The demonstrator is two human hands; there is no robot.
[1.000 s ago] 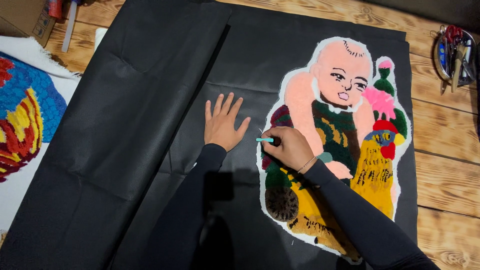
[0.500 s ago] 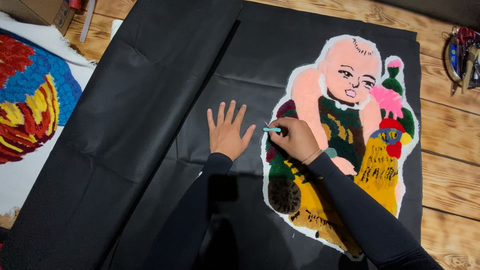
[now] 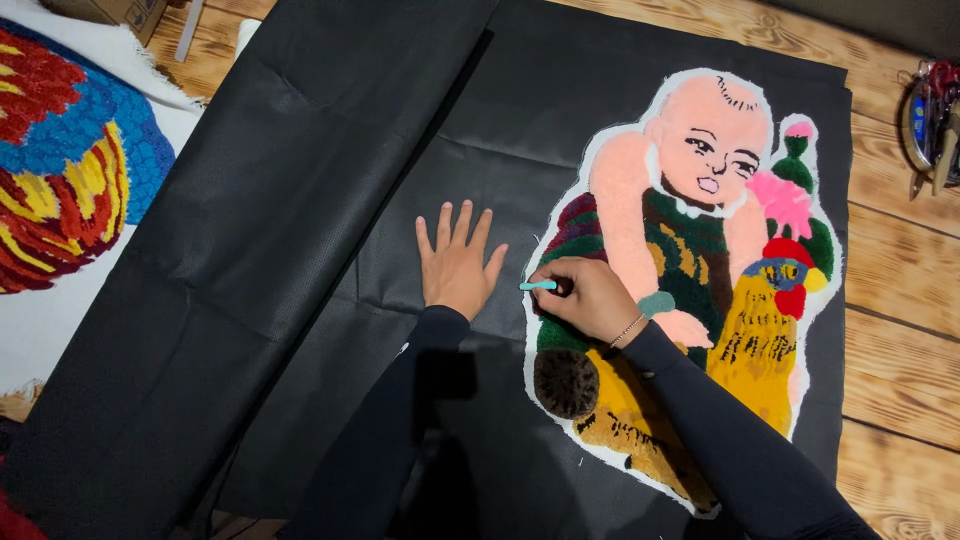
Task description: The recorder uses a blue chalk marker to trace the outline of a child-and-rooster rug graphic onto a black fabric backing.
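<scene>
A wide sheet of black woven fabric [image 3: 300, 200] covers most of the wooden plank floor [image 3: 890, 330], lying in long folds from the far side to the near edge. On its right part lies a tufted rug cut to the outline of a bald, peach-skinned figure with a green and brown robe and a yellow and red bird [image 3: 690, 290], edged all round by a narrow white backing. At the far left, partly out of view, a second tufted rug in blue, red and yellow [image 3: 60, 170] rests on white cloth. A dark tray of small tools [image 3: 935, 120] sits at the far right edge on the floor.

The left hand [image 3: 458, 265] lies flat on the black fabric just left of the figure rug, palm down, fingers spread and pointing away. The right hand [image 3: 590, 298] rests on the left edge of the figure rug, fingers curled and pinching a short turquoise marking stick [image 3: 538, 286], whose tip points left, right at the rug's white border. Both arms wear black sleeves, and a thin bracelet [image 3: 628, 330] circles the right wrist.
</scene>
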